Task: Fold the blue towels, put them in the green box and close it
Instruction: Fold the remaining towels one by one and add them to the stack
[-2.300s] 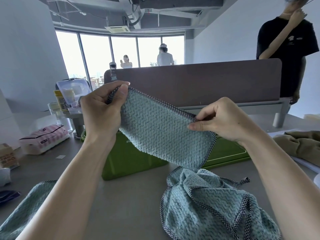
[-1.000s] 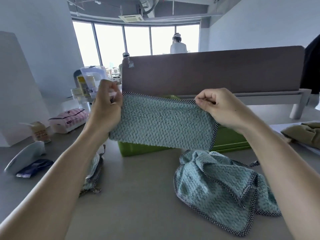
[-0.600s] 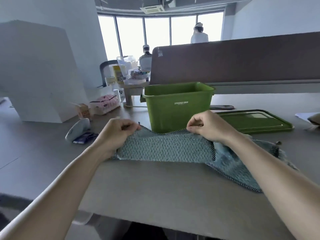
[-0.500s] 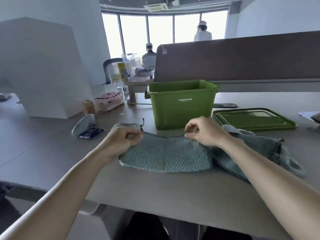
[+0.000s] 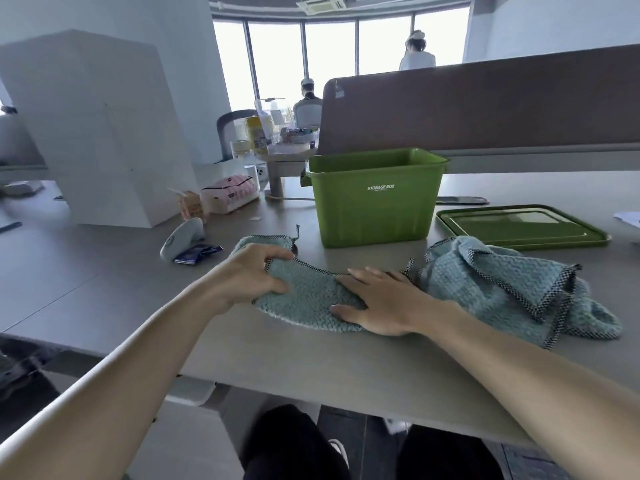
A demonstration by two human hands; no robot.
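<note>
Folded blue waffle-weave towel (image 5: pixel 308 299) on the grey bench (image 5: pixel 311 362): left hand (image 5: pixel 256 271) pinches its far-left edge, right hand (image 5: pixel 377 303) pressed flat, apparently hiding its right end.

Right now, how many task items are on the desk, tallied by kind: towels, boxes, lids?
Blue waffle-weave towels with checkered trim: 3 (folded one under both hands, crumpled one at the right, one behind the left hand)
Green plastic storage box: 1
Flat green plastic lid: 1
Total: 5

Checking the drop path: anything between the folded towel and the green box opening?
Nothing visible. The folded towel lies under both hands on bare table in front of the green box, whose top is open; the lid lies to its right.
</note>
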